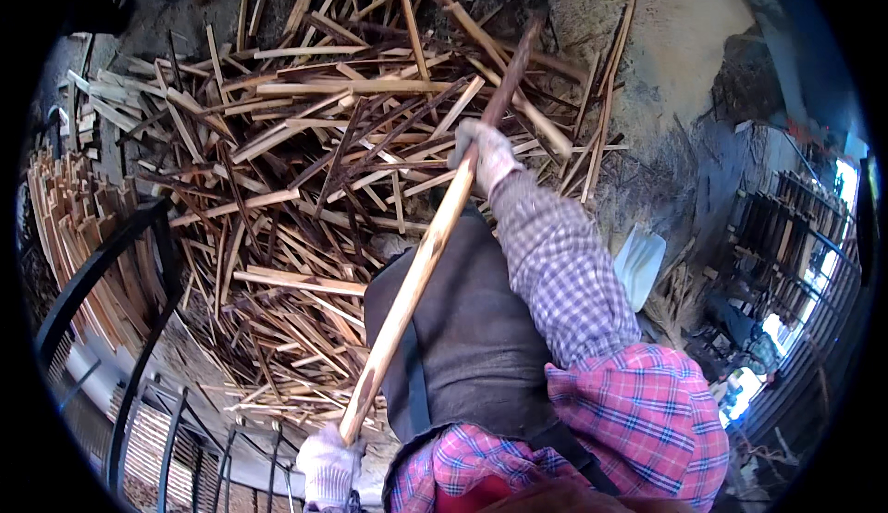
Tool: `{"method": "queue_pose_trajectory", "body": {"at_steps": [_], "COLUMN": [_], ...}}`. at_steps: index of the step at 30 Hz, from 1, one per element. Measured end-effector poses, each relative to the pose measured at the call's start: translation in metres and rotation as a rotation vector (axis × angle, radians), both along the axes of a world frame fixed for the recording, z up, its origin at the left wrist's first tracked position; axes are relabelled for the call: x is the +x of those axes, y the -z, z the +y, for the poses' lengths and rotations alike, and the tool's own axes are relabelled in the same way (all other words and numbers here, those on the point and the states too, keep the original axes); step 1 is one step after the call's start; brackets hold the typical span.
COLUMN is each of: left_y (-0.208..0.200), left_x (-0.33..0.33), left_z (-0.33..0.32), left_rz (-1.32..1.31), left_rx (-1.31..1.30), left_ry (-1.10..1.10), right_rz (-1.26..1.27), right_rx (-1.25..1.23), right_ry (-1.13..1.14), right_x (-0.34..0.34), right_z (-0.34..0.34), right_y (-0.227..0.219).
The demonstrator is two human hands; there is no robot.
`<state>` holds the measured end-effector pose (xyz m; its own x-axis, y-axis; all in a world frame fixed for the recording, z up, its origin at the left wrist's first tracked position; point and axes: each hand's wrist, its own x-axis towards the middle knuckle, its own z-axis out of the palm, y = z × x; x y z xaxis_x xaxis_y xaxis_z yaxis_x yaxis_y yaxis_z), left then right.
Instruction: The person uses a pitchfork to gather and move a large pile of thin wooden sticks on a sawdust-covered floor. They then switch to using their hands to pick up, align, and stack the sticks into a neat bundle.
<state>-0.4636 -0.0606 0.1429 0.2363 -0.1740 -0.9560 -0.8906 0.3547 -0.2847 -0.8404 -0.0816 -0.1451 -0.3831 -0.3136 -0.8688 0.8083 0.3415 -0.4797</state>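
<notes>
Both my hands wear white work gloves and grip one long wooden pole (421,263). My left hand (328,467) is shut around its pale lower end, near my waist. My right hand (483,157) is shut around it further up, where the wood turns dark. The pole slants up and to the right, and its far tip reaches over a big heap of thin wood offcuts (305,143). A dark apron (472,337) hangs over my plaid shirt, below the pole.
A black metal frame (139,328) curves along the left, with stacked wood strips (69,226) behind it. Bare dirt and sawdust (666,69) lie to the right of the heap. A white scoop-like object (640,263) rests by my right elbow. Racks of dark boards (786,235) stand at far right.
</notes>
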Motion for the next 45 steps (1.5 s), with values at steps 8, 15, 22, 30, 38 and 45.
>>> {"method": "queue_pose_trajectory", "body": {"at_steps": [8, 15, 22, 30, 38, 45], "left_y": [-0.034, -0.125, -0.111, 0.044, 0.12, 0.106], "left_x": [0.055, 0.157, 0.212, 0.032, -0.3, -0.378], "left_z": [0.031, 0.038, 0.037, 0.017, -0.034, -0.084], "left_rz": [-0.08, 0.071, -0.205, 0.037, 0.684, 0.807], "left_rx": [-0.03, -0.141, -0.306, -0.292, -0.018, 0.368], "left_ry": [0.003, -0.223, -0.047, 0.08, -0.07, -0.152], "right_rz": [-0.086, -0.094, -0.462, -0.02, 0.291, 0.211], "right_rx": [0.06, 0.013, 0.228, 0.147, 0.16, 0.04], "right_ry": [0.15, 0.019, 0.166, 0.26, 0.384, 0.213], "right_x": [0.065, 0.209, 0.218, 0.006, -0.175, -0.193], "right_z": [0.042, 0.081, 0.077, 0.067, 0.082, 0.078], "right_y": [-0.024, -0.088, -0.1, -0.068, -0.047, -0.062]}}
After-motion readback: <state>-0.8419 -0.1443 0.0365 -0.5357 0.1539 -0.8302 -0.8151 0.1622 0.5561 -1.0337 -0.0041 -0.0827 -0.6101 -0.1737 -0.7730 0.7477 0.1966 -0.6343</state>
